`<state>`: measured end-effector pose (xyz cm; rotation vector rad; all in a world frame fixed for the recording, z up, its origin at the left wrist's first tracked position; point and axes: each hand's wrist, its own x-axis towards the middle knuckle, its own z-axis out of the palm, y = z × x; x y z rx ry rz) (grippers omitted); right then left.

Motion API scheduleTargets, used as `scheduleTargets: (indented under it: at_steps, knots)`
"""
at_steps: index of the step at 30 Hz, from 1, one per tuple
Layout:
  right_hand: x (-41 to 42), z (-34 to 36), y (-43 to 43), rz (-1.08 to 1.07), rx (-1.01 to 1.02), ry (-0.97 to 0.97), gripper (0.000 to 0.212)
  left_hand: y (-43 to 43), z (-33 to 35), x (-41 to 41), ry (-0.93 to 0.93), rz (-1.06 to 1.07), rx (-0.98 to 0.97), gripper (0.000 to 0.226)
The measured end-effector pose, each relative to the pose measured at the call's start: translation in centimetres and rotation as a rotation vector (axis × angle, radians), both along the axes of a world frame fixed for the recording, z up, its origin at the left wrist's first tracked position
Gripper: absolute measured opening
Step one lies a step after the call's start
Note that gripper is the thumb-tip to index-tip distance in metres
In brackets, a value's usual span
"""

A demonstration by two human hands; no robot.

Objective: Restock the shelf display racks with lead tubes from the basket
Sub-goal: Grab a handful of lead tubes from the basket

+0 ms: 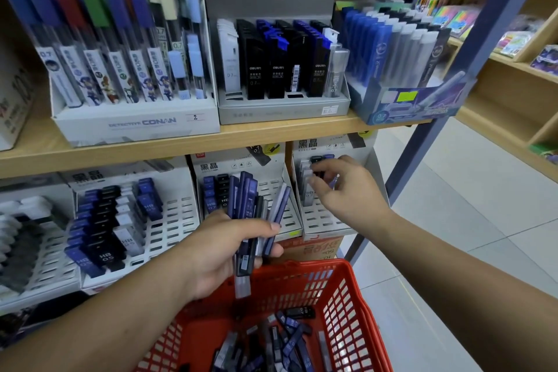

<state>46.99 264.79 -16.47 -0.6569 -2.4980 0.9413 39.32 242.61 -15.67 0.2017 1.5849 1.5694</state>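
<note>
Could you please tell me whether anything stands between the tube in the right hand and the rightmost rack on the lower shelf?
Nothing visible does. The right hand pinches its dark tube right over the rightmost rack, beside the stocked tubes at its back. The rack's front is bare.

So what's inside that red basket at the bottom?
Loose lead tubes, blue, black and clear, lie piled in the red basket. The left hand and forearm hide its left side, so anything there cannot be seen.

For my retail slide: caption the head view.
Left hand holds lead tubes above red basket; right hand pinches another tube at lower rack.
</note>
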Motion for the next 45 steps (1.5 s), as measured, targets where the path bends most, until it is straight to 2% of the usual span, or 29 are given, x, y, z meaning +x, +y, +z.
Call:
scheduleTargets:
  at_steps: [2,4,7,10,17,21,26,31,38,45]
  knots:
    - [0.3,1.8,-1.7,0.074,-0.408,-0.009,0.017,-0.1,0.4,0.2,-0.003,-0.022,0.011,0.031]
    - [0.6,2.9,-3.2,0.160,-0.726,-0.045,0.026,-0.3,0.8,0.4,-0.001,-0.038,0.028,0.032]
    - [1.1,3.3,-3.9,0.207,-0.991,0.019,0.034,-0.7,1.1,0.5,-0.006,-0.026,0.067,0.021]
    - [1.7,3.4,-4.2,0.205,-1.107,0.035,0.030,-1.4,1.4,0.4,0.010,-0.018,0.099,0.013]
    - [2.6,3.4,-4.0,0.235,-1.101,0.051,0.027,-2.4,0.5,-0.2,0.098,0.039,-0.012,0.038]
    - [2.3,3.1,-4.2,0.211,-1.096,0.074,0.026,-2.3,0.1,-0.2,0.119,0.051,-0.028,0.036]
    - [1.6,3.1,-4.7,0.197,-1.036,0.068,0.017,-1.9,-0.3,-0.3,0.129,0.059,-0.036,0.019]
    - [1.4,2.9,-4.8,0.192,-0.999,0.036,0.019,-1.8,-0.4,-0.3,0.100,0.043,-0.008,0.030]
    - [1.7,2.8,-4.4,0.182,-0.959,0.004,0.021,-2.0,0.3,-0.1,0.021,0.011,0.063,0.026]
    - [1.8,3.1,-4.3,0.228,-0.910,0.026,0.018,-1.8,0.2,-0.1,0.086,-0.057,-0.002,0.038]
